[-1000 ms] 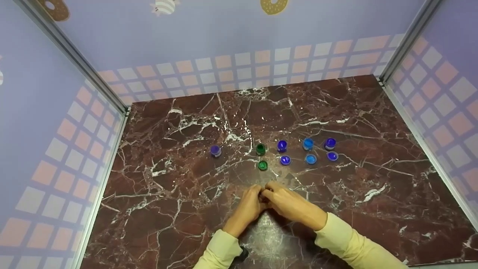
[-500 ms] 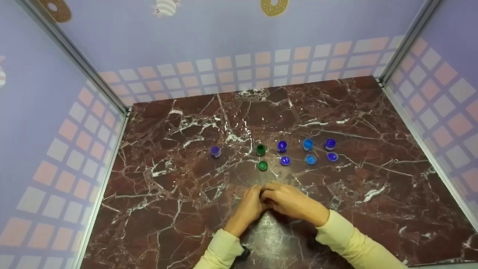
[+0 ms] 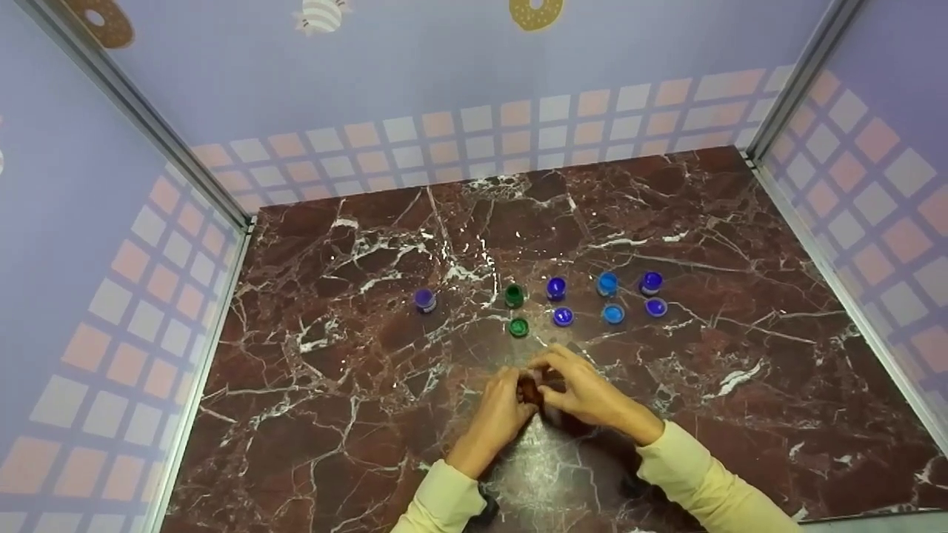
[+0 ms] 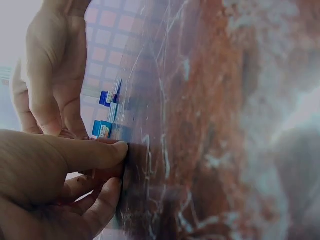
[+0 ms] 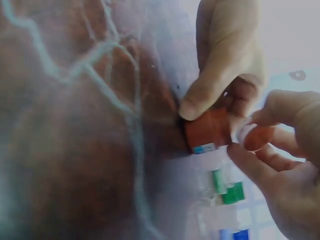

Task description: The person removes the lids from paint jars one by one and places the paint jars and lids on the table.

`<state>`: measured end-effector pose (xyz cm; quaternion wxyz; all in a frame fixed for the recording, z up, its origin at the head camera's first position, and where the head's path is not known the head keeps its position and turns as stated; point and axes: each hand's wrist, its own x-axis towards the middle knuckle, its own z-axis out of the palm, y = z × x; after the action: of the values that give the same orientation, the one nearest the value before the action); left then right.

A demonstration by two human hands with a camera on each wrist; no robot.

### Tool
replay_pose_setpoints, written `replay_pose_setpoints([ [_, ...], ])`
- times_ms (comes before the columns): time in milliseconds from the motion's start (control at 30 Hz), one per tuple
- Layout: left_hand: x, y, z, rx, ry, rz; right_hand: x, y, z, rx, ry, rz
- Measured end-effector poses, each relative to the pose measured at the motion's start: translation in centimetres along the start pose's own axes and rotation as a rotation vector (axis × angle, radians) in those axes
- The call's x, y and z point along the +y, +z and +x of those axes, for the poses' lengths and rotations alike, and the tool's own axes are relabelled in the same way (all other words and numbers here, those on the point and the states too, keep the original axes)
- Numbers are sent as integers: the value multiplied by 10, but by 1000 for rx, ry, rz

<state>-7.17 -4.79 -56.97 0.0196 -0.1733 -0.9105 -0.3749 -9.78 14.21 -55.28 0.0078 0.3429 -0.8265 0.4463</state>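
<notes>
Paint pot (image 5: 207,132), small and orange-brown, stands on the marble table (image 3: 740,222) right in front of the person, between both hands; the left hand (image 3: 498,414) pinches its body with thumb and curled fingers, and the right hand (image 3: 585,392) holds a small round lid (image 5: 248,136) in curled fingertips just beside the pot's mouth, seemingly just off it or barely touching. Further back stand a green pot (image 3: 514,295) with its lid (image 3: 519,326) before it, and a row of blue and purple pots (image 3: 606,283) with lids likewise in front; a lone purple pot (image 3: 424,299) sits apart to the left. To do this well, I judge the left hand should keep the pot pressed flat to the table so it cannot tip; the right should lift the lid level and straight, since paint may cling beneath; setting it down in front of its pot would match the others.
</notes>
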Motion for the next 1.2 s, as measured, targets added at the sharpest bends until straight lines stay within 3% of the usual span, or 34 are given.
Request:
replay_pose_setpoints([
  [200, 2, -2, -1, -14, -38, 10, 8, 4, -6, 74, 127, 215],
  [333, 2, -4, -1, -12, -47, 2, 8, 5, -7, 85, 183, 369],
  [433, 1, -6, -1, 1, -48, -9, 7, 5, -6, 76, 208, 419],
  [900, -23, -29, 5, 74, -131, -1, 10, 6, -10, -52, 236, 525],
  [1033, -32, -37, 10, 85, -160, 15, 7, 6, -10, -95, 236, 461],
  [1200, -44, -45, 18, 129, -186, 24, 6, 6, -9, -128, 161, 332],
])
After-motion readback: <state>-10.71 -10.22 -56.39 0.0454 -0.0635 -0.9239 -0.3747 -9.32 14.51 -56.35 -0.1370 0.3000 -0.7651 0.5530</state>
